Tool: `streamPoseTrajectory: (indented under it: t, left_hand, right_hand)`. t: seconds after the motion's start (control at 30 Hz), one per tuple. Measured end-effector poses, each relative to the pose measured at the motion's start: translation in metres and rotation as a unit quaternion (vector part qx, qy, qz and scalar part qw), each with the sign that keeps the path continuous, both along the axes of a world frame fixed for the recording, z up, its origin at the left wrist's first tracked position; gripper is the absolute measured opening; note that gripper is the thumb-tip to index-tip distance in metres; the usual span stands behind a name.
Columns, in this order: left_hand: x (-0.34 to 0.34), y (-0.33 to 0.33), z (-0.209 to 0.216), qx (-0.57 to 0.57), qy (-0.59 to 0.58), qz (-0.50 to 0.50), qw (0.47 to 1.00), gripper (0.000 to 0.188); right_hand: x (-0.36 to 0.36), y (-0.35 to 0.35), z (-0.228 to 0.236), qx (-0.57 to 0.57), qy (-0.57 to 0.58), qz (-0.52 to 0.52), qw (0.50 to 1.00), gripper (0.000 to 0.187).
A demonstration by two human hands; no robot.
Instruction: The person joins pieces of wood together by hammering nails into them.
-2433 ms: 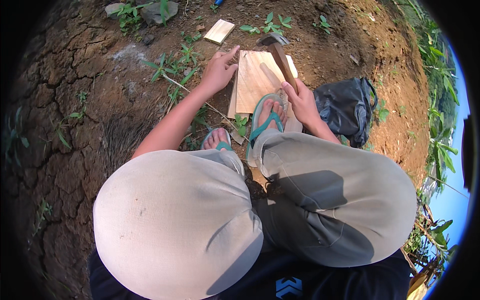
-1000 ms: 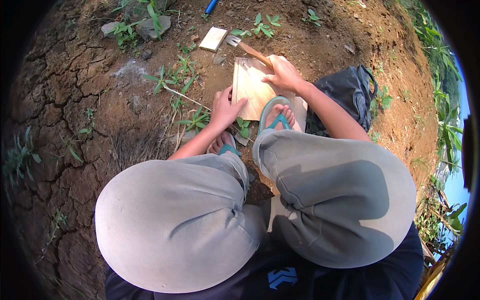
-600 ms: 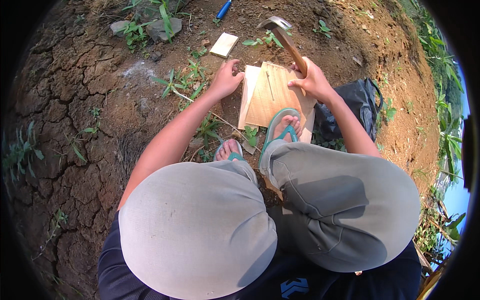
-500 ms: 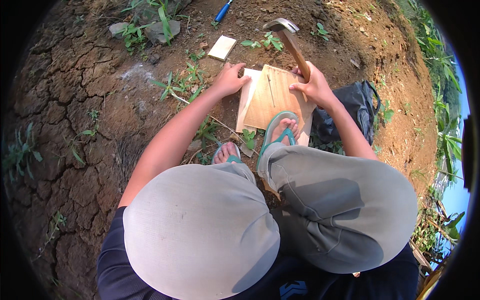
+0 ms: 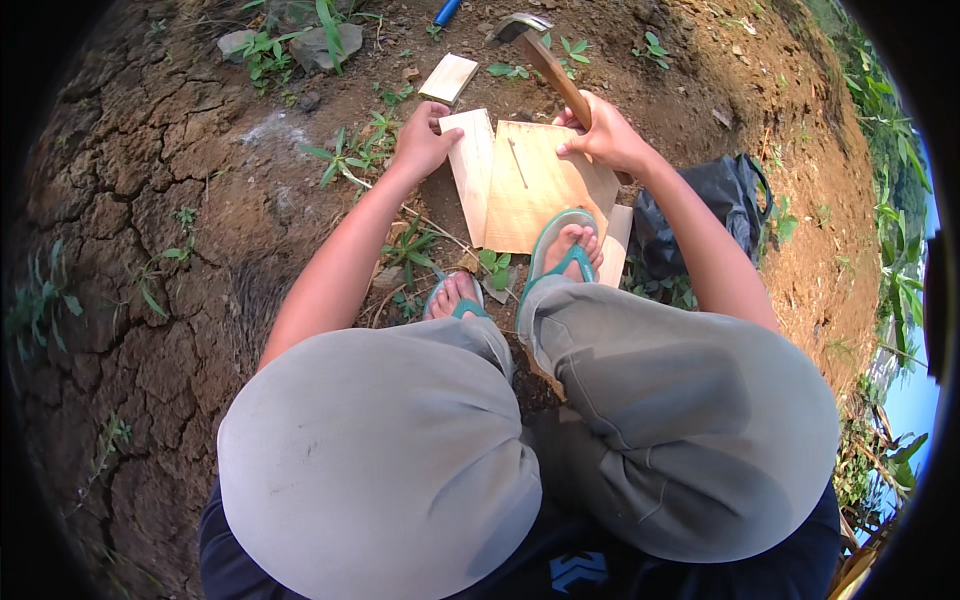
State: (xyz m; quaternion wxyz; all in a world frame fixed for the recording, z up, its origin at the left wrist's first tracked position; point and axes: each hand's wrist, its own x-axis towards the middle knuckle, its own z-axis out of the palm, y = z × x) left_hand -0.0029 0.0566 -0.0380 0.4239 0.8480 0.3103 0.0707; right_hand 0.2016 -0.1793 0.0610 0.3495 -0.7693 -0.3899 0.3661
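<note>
My left hand (image 5: 423,143) pinches the upper left corner of a narrow pale board (image 5: 468,165), thumb on top. Beside it lies a wider brown board (image 5: 540,195), their edges meeting or slightly overlapping. On the wider board is a thin nail (image 5: 517,163); I cannot tell whether it stands or lies. In my right hand (image 5: 608,138) is a claw hammer (image 5: 553,75), held by its wooden handle, head up and tilted left. That hand's thumb rests at the wider board's upper right edge. My right foot in a green flip-flop (image 5: 563,250) presses on its lower part.
A small pale wood block (image 5: 449,78) lies beyond my left hand, and a blue handle (image 5: 447,12) farther off. A black bag (image 5: 705,215) sits right of the boards. Another board piece (image 5: 616,240) shows beside my right foot. Stones (image 5: 328,45) and weeds dot the cracked soil.
My left hand has moved left and away with the narrow board, which now shows more from beside the wider one. The wider board has turned slightly. The hammer has shifted left and tilts more.
</note>
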Motion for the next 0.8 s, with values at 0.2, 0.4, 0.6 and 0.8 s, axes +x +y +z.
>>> streamPoseTrajectory:
  t: [0.2,0.4,0.6,0.8]
  left_hand:
    - [-0.012,-0.009,0.016,-0.108,-0.02,0.024,0.994,0.046]
    - [-0.031,-0.033,0.034,-0.348,-0.048,0.083,0.932,0.057]
    - [-0.062,-0.077,0.011,-0.118,-0.055,0.026,0.991,0.083]
    - [-0.043,-0.078,0.021,-0.101,-0.036,0.057,0.993,0.079]
  right_hand:
    - [0.01,0.03,-0.017,-0.005,-0.028,0.059,0.998,0.061]
    - [0.012,0.065,-0.031,-0.021,-0.106,0.159,0.981,0.049]
    - [-0.005,0.064,-0.041,-0.01,-0.218,0.201,0.955,0.042]
    - [-0.024,0.017,-0.027,0.086,-0.341,0.124,0.928,0.035]
